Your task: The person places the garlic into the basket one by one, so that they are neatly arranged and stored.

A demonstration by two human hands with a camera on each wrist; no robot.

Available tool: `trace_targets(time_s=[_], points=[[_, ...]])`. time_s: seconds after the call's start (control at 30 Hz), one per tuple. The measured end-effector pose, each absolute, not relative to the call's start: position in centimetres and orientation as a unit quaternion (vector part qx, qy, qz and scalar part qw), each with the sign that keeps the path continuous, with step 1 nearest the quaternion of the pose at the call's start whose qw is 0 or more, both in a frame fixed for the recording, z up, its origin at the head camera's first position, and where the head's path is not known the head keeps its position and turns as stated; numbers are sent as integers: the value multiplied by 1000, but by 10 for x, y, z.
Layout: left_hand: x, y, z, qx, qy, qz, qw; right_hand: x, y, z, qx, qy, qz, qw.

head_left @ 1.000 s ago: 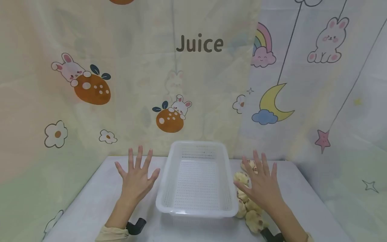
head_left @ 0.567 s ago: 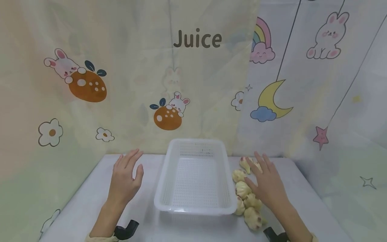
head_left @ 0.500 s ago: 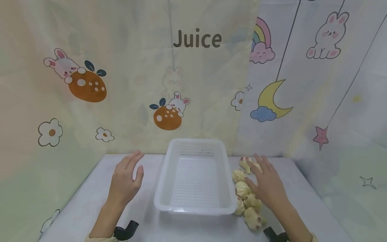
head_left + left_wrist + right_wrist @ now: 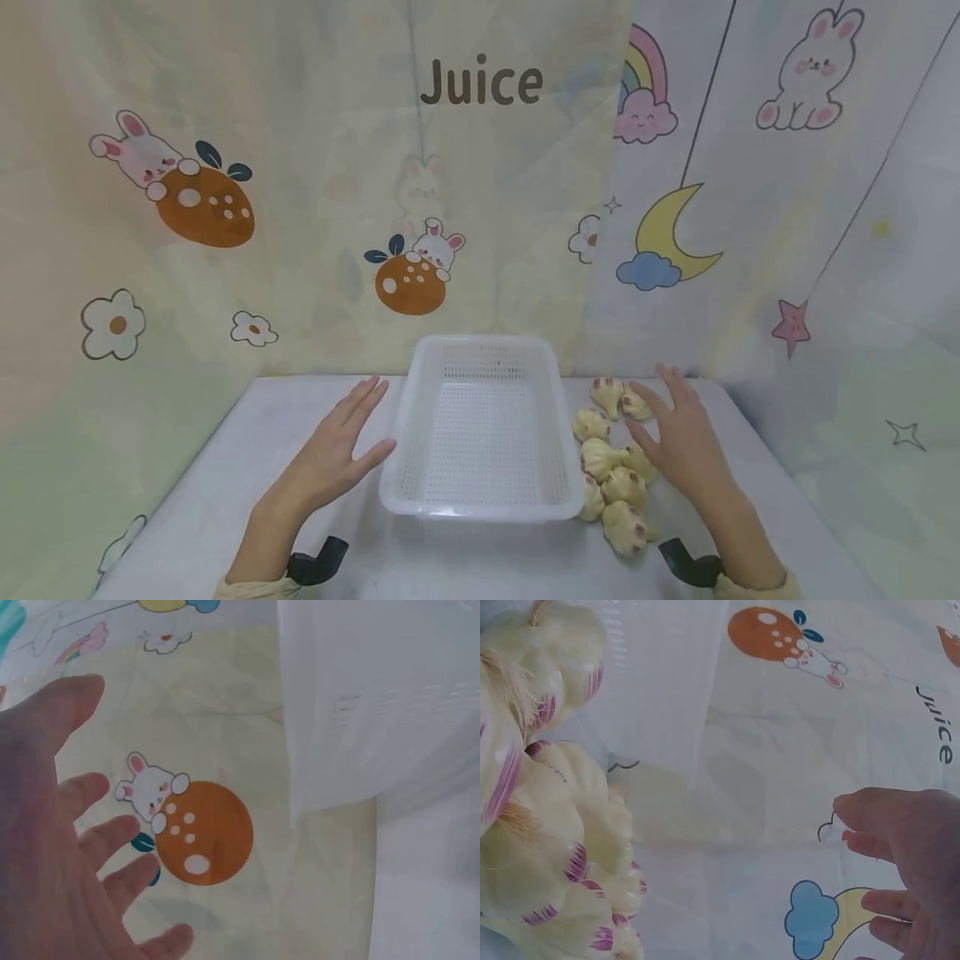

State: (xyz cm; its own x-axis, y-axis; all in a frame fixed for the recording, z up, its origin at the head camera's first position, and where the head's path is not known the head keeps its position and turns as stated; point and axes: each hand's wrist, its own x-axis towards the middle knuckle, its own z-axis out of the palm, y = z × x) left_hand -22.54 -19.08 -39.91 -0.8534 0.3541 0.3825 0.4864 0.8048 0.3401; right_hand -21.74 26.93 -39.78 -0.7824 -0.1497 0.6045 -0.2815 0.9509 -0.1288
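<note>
A white perforated plastic basket (image 4: 482, 510) stands in the middle of the table with nothing in it. Along its right side lie several garlic bulbs (image 4: 624, 487), pale with purple streaks, which fill the left of the right wrist view as a cluster of bulbs (image 4: 547, 825). Left of the basket my left hand (image 4: 330, 458) is raised, fingers extended, holding nothing; in the left wrist view that hand (image 4: 75, 862) shows spread fingers beside the basket wall (image 4: 360, 712). My right hand (image 4: 686, 442) hovers just right of the garlic, its fingers parted and free of any object.
The table (image 4: 757, 467) is covered in white and ends at a patterned cloth backdrop (image 4: 315, 208) behind and at both sides. A black curved piece (image 4: 318, 562) sits at the left wrist, and a similar black piece (image 4: 690, 565) at the right one.
The view has shifted a little. My left hand has gone from spread upright to tilted in toward the basket. The right hand has drifted right, uncovering more garlic.
</note>
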Motion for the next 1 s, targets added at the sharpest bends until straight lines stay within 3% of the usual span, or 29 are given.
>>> trace_targets(time_s=[0.17, 0.5, 1.0], points=[[-227, -189, -404, -207, -944, -244, 73, -220, 273, -392, 95, -944, 122, 291], [-225, -191, -417, -183, -939, -292, -12, -226, 288, -385, 77, -946, 135, 284], [-225, -181, -426, -172, -930, -315, -80, -241, 308, -381, 32, -948, 185, 257]])
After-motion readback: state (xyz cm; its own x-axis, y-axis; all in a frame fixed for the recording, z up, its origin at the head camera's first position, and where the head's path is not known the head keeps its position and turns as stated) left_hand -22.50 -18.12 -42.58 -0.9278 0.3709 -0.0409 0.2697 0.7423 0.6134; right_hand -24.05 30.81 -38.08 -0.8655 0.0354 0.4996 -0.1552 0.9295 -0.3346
